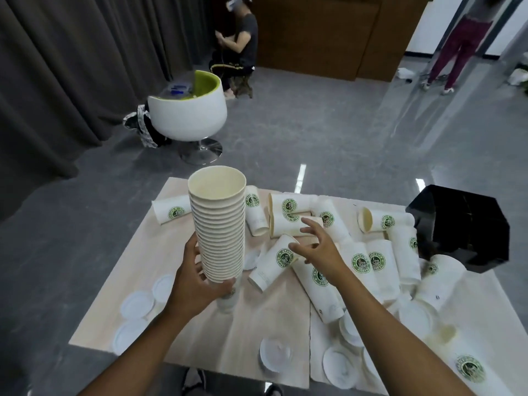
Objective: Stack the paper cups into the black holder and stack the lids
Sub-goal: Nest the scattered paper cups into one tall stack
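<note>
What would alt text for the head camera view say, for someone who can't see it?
A person's left hand grips a tall stack of nested paper cups upright over a light wooden table, while the open right hand reaches toward loose cups lying on their sides. White lids are scattered around; a black holder sits at far right.

Tall cup stack (218, 224) gripped near its base by left hand (197, 281), upright above table (240, 335). Right hand (317, 247), fingers spread, hovered over loose cups (274, 261) lying sideways. Lids (137, 304) scattered. Black holder (463, 227) far right.
</note>
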Demonstrator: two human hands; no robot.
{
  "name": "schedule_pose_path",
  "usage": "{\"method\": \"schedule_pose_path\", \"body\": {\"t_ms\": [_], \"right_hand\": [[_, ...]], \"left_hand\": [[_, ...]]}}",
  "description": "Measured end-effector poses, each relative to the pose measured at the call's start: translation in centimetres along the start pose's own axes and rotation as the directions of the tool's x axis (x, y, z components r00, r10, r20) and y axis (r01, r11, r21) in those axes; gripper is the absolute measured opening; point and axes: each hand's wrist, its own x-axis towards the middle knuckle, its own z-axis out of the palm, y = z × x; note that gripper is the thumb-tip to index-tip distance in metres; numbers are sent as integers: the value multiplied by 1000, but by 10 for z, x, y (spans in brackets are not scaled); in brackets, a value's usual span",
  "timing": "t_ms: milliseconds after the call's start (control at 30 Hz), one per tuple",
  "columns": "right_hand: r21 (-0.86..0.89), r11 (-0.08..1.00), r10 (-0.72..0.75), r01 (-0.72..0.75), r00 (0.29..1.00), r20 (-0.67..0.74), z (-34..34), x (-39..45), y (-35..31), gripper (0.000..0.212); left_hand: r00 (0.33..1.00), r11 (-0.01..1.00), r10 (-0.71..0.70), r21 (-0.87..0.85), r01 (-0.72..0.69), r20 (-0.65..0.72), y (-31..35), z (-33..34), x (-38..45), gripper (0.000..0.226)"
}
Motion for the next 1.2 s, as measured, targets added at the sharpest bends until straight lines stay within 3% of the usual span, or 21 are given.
{"method": "schedule_pose_path", "body": {"t_ms": [367, 500, 633, 900, 1200], "right_hand": [[-92, 980, 179, -177, 984, 11, 7, 41, 58, 77], [-124, 967, 220, -220, 975, -14, 6, 51, 60, 65], [-115, 961, 250, -250, 968, -11, 5, 60, 60, 39], [-208, 964, 176, -166, 984, 35, 7, 57, 48, 14], [-122, 993, 16, -6, 997, 78, 9, 26, -5, 15]], "left_hand": [[1000, 998, 8, 66, -7, -7, -15, 8, 19, 121], [1000, 998, -16, 63, 16, -4, -17, 5, 24, 123], [1000, 999, -24, 45, 24, -2, -15, 4, 27, 122], [1000, 1000, -21, 16, 21, 13, -14, -3, 34, 125], [1000, 1000, 0, -31, 0, -16, -13, -8, 28, 118]]}}
